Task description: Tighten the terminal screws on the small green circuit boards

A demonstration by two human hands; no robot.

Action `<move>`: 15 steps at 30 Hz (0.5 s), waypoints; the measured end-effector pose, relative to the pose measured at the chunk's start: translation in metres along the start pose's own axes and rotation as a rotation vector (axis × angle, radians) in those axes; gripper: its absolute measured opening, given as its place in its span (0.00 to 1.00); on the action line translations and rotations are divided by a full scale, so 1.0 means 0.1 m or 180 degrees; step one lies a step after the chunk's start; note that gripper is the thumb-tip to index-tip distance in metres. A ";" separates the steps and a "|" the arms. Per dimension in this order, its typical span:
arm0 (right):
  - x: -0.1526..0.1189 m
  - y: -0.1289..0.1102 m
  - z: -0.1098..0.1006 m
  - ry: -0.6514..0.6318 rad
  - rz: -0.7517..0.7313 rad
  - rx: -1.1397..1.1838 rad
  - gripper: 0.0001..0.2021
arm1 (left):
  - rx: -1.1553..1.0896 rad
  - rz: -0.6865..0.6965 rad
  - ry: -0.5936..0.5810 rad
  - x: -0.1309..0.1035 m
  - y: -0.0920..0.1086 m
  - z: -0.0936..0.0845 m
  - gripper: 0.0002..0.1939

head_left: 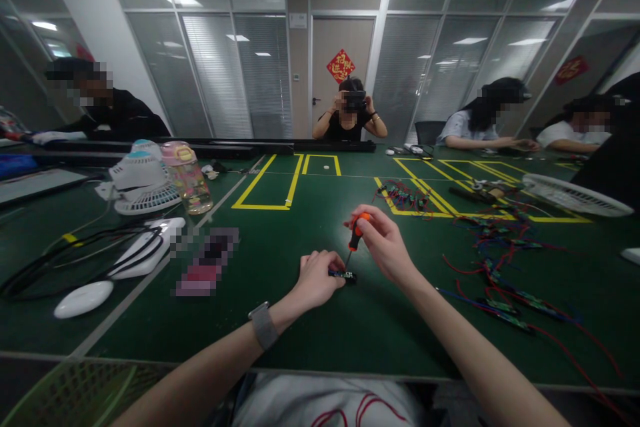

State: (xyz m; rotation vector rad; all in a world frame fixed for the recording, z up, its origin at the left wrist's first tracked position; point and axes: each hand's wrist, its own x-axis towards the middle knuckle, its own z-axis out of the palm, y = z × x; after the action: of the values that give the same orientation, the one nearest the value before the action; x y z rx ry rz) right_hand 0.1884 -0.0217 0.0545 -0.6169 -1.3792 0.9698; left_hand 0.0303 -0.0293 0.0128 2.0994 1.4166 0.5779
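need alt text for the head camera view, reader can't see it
A person's right hand holds an orange-and-black screwdriver pointing down at a small circuit board, which the left hand holds on a green table. Wired boards lie to the right, a bottle stands to the left, and other people sit beyond.

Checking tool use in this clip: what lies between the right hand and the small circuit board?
The head view shows a screwdriver, gripped by the right hand and slanting down toward the circuit board.

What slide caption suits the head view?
Left hand holds a circuit board on the green table; right hand holds an orange-and-black screwdriver to it.
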 end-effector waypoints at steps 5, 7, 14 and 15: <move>0.00 -0.02 0.02 0.0019 -0.0002 0.0000 0.07 | 0.0035 0.0028 0.0018 0.00 -0.01 0.01 0.08; 0.00 -0.03 0.02 0.0048 -0.0016 0.0019 0.07 | 0.0030 0.0048 0.0045 0.00 -0.02 0.02 0.08; 0.03 -0.04 -0.04 0.0099 -0.0117 -0.0081 0.07 | 0.0069 0.0139 0.0105 -0.01 -0.01 0.02 0.06; 0.03 -0.04 -0.05 0.0098 -0.0121 -0.0075 0.07 | 0.0069 0.0140 0.0100 -0.01 -0.01 0.02 0.06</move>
State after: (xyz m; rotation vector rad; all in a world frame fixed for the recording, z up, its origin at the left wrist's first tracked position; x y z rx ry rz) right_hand 0.1940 -0.0201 0.0589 -0.6187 -1.3721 0.9114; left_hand 0.0300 -0.0307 0.0109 2.1522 1.4029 0.6181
